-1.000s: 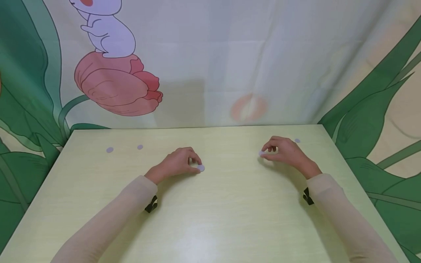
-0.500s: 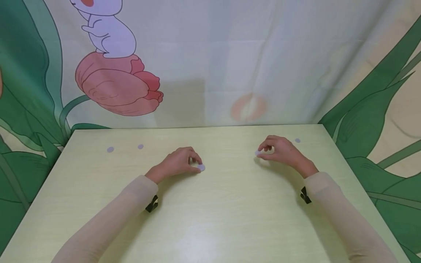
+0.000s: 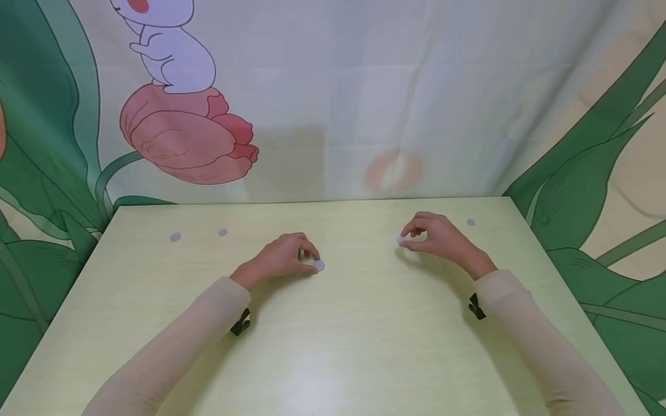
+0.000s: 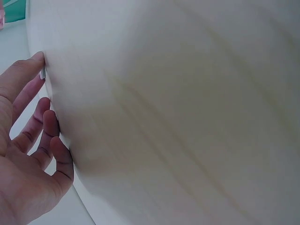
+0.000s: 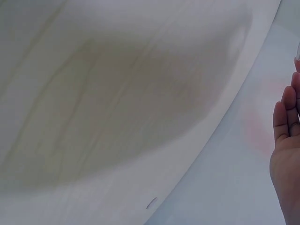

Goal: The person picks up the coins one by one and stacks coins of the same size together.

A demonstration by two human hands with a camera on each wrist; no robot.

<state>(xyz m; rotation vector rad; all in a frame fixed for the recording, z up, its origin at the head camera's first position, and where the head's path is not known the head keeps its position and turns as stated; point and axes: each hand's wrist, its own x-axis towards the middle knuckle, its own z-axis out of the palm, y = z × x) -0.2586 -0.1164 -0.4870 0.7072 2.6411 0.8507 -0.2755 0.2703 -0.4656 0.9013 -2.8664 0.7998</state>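
Observation:
Near the middle of the table, my left hand (image 3: 283, 256) pinches a small pale lavender disc (image 3: 319, 265) between thumb and fingertip. The left wrist view shows that disc edge-on as a thin sliver (image 4: 42, 73), with the other fingers loosely bent close to the tabletop. Farther right, my right hand (image 3: 439, 236) pinches a second lavender disc (image 3: 400, 240) by its edge, with a shadow on the table below. Only part of the right hand (image 5: 287, 159) enters the right wrist view, and its disc is mostly cut off there.
Two lavender discs, one at the far left (image 3: 175, 237) and one to its right (image 3: 223, 232), lie flat on the pale wooden table (image 3: 322, 346). Another disc (image 3: 470, 222) lies near the far right corner. A printed curtain (image 3: 291, 86) hangs behind the table's back edge.
My right hand has moved left, and slightly away from me in the last half second, carrying its disc toward the table's middle. The left hand and its disc have stayed in place.

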